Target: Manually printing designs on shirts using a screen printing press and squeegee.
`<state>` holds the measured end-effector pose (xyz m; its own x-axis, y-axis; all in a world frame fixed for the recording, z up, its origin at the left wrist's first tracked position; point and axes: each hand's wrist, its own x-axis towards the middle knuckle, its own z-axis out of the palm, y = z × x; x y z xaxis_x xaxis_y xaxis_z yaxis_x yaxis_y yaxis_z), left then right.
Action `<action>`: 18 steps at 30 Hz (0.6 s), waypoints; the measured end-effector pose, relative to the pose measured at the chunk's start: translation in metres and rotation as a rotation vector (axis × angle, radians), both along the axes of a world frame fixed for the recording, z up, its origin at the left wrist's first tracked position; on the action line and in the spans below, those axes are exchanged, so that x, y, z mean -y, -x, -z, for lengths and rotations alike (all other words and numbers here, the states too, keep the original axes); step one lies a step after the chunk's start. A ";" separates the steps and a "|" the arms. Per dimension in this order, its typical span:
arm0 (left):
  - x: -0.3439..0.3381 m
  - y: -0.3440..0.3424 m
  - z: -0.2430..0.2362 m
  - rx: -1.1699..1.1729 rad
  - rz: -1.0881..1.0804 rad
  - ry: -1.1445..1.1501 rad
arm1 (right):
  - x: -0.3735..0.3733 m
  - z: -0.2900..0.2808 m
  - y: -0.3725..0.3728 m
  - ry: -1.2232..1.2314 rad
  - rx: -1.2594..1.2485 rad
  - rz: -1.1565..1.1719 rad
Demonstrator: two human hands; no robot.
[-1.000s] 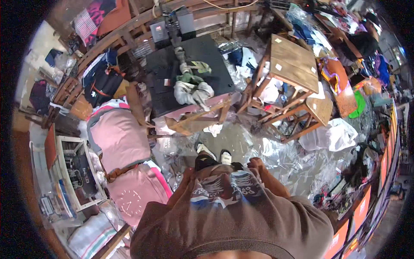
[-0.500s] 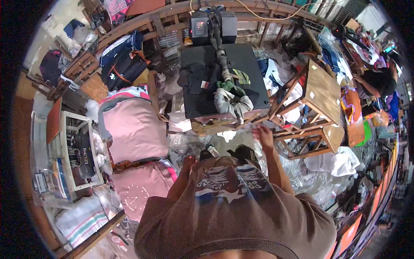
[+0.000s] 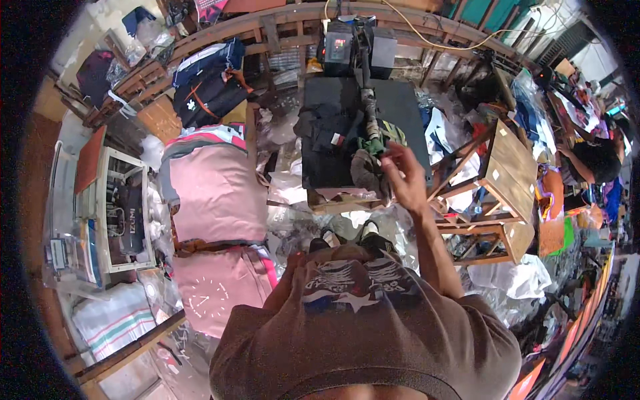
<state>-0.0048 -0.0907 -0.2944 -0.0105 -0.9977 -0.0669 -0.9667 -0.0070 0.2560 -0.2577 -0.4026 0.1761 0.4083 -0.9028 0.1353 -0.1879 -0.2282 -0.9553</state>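
Right hand: the right hand point(image 3: 403, 177) is stretched forward at the near edge of the black tabletop point(image 3: 407, 113), fingers loosely spread and grasping nothing; its fingertips are at the bundle of cloth, so it looks placed to take hold there.
Left hand: the left hand point(image 3: 293, 267) is low against the person's body, mostly hidden by the brown shirt point(image 3: 360, 333); I cannot tell whether it is clenched or released.
Bundle of cloth: a grey and green bundle of cloth point(image 3: 373, 160) lies at the near right edge of the tabletop, just beside the right hand, close to where the person stands and so easy to reach.
Dark clothes: folded dark clothes point(image 3: 330, 143) are spread flat on the left part of the tabletop, beside the bundle.
Press machine: a dark press machine point(image 3: 353, 47) stands at the far end of the tabletop, its arm running down toward the bundle.
Pink stacks: pink stacks of cloth point(image 3: 217, 193) lie to the person's left, well apart from the hands.
Wooden stool: a wooden stool point(image 3: 510, 167) stands to the right of the tabletop.
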 end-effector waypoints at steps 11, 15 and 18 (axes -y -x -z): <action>-0.004 0.016 0.001 -0.142 -0.197 0.110 | -0.011 0.025 -0.034 0.507 -0.663 -0.103; -0.012 0.017 0.000 -0.176 -0.298 0.158 | -0.012 0.016 -0.035 0.460 -0.717 -0.100; -0.014 0.016 0.001 -0.194 -0.372 0.199 | -0.013 0.022 -0.035 0.498 -0.681 -0.091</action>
<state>-0.0207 -0.0765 -0.2958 0.3576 -0.9291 0.0939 -0.8418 -0.2772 0.4631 -0.2226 -0.3900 0.1543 0.6132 -0.7626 0.2062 -0.6460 -0.6343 -0.4247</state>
